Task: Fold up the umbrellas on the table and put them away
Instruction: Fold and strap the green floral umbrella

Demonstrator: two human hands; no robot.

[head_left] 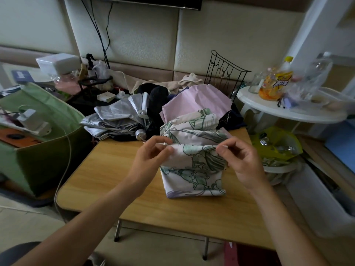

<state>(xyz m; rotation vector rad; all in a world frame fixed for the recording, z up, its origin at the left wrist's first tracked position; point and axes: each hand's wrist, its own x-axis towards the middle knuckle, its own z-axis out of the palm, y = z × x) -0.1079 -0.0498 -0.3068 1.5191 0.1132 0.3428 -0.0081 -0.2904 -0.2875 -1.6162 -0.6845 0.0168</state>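
Both hands pinch the top edge of one panel of the floral umbrella (194, 166), left hand (151, 160) at the left corner, right hand (242, 162) at the right corner, fingers curled on the cloth, hands apart across the panel's width. The umbrella lies on the wooden counter (107, 181) at centre, collapsed but not rolled; pleats are loose and bunched behind the held panel. Its long axis seems to run away from the person, near end close to the counter's front half, far end toward the clutter; which end is the handle I cannot tell.

Step in hand, as I judge it: flattening pleats one by one. Do it well by keeping the panel edge taut between both pinches, laying each fold the same way round the shaft, then rolling tight and strapping.

A silver umbrella (117, 120) and a pink umbrella (194, 100) lie behind it, still unfolded, touching or overlapping it.
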